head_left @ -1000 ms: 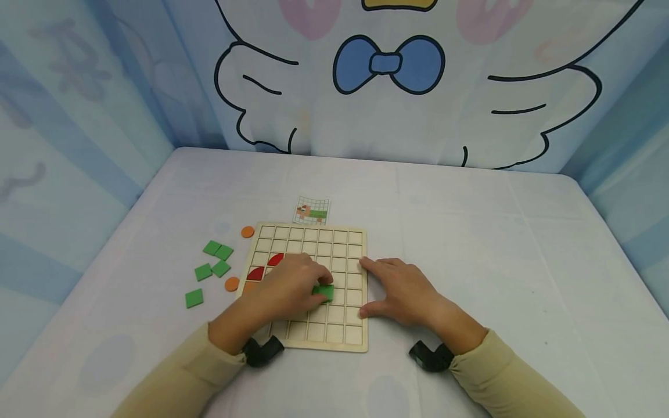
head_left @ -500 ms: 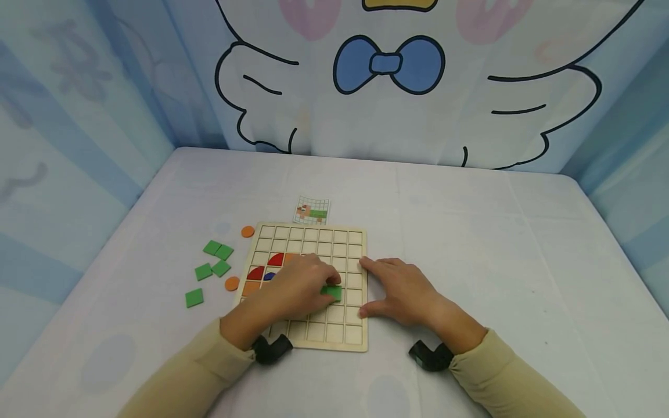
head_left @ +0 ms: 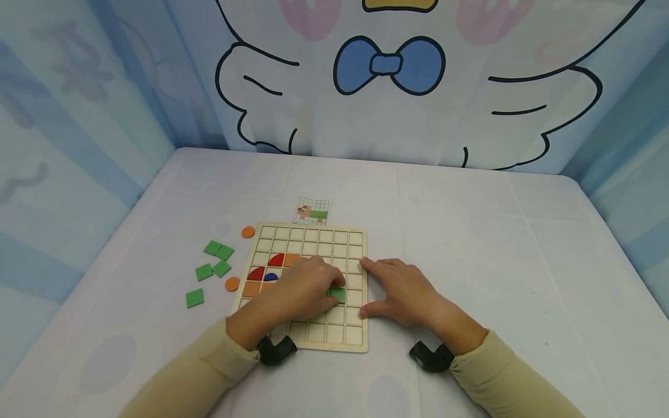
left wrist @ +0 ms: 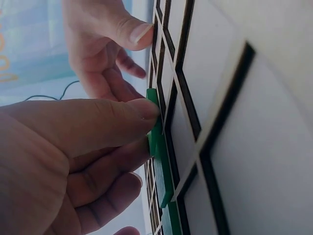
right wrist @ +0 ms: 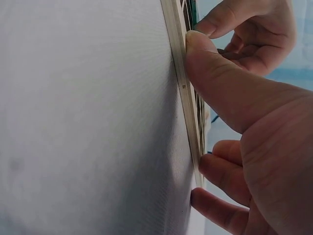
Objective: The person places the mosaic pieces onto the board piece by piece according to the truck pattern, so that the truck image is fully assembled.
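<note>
A pale wooden grid board lies on the white table. My left hand reaches over it and pinches a green square tile at a cell right of the middle. In the left wrist view, thumb and finger grip that tile, slightly tilted against the board, with another green tile in line below. Along the board's right edge rests my right hand, thumb and fingers spread and touching the rim. Red quarter-rounds, a blue half-round and orange squares fill cells at left; my left hand covers others.
Several loose green tiles lie left of the board, along with two orange discs. A small picture card touches or nearly touches the board's far edge. Behind the table hangs a printed curtain.
My left hand has slid right across the board with the green tile, uncovering the blue half-round and orange squares. My right hand has stayed at the edge.
</note>
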